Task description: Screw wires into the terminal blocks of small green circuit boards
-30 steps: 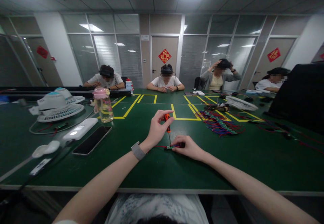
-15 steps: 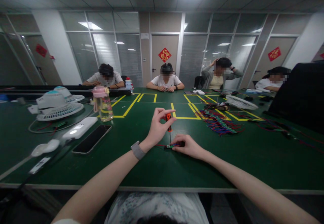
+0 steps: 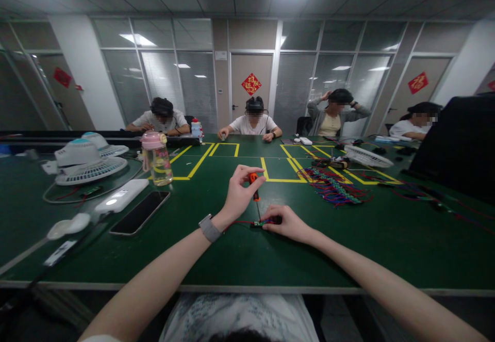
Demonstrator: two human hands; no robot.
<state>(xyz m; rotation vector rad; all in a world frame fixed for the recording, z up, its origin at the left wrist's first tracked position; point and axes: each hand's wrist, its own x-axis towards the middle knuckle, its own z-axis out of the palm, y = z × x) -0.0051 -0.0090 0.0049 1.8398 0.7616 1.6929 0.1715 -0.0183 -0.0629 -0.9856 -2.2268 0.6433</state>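
My left hand [image 3: 240, 190] is closed round the orange and black handle of a screwdriver [image 3: 255, 191], which stands nearly upright with a slight tilt. Its tip reaches down to a small green circuit board [image 3: 257, 224] on the table in front of me. With pinched fingers, my right hand [image 3: 285, 222] grips the right end of that board and the dark wires there. A red wire [image 3: 242, 222] runs out from the board's left side. Exactly where the tip touches is too small to make out.
On the green table [image 3: 216, 267], a phone [image 3: 141, 213], a white power strip [image 3: 121, 196], a pink-lidded bottle [image 3: 157, 159] and fan parts [image 3: 91, 169] lie left. Several wired boards [image 3: 336, 187] lie right, near a black monitor [image 3: 458, 146]. Several people sit across the table.
The screwdriver's handle has tilted slightly left with my left hand. My right hand and the board stay put. Opposite, the person in the middle has moved their hands apart.
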